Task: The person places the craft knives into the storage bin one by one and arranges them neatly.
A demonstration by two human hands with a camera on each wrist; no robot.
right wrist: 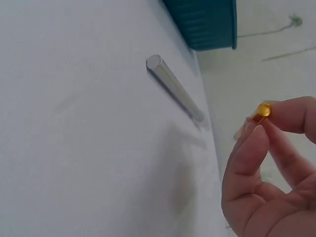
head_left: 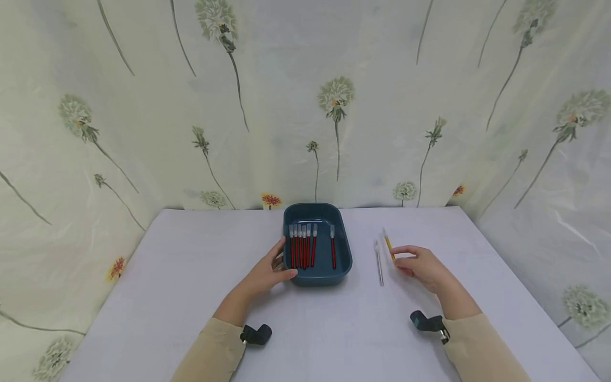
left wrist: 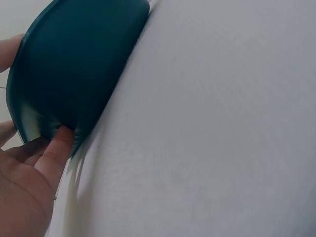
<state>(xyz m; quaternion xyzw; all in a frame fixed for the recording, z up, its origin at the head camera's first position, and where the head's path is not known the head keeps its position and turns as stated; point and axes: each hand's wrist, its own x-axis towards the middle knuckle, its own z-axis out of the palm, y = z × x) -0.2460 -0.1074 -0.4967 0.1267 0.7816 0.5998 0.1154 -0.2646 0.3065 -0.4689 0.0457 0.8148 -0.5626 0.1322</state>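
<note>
My left hand (head_left: 262, 275) grips the near left corner of a dark teal plastic tray (head_left: 319, 281), fingers along its side and thumb at the front. Inside, several red craft knives (head_left: 304, 253) with clear caps lie side by side at the left, and a single red one (head_left: 333, 252) lies apart at the right. Between thumb and fingertips, my right hand (head_left: 422, 269) pinches a yellow craft knife (head_left: 387, 244); its round golden end (right wrist: 264, 109) shows in the right wrist view. A silver craft knife (head_left: 379, 265) lies on the table, just left of that hand.
A white cloth covers the table (head_left: 334, 334). Behind it and at both sides hangs a pale curtain (head_left: 277, 106) printed with dandelions. The tray stands near the table's back edge. Each wrist carries a small black camera (head_left: 258, 335).
</note>
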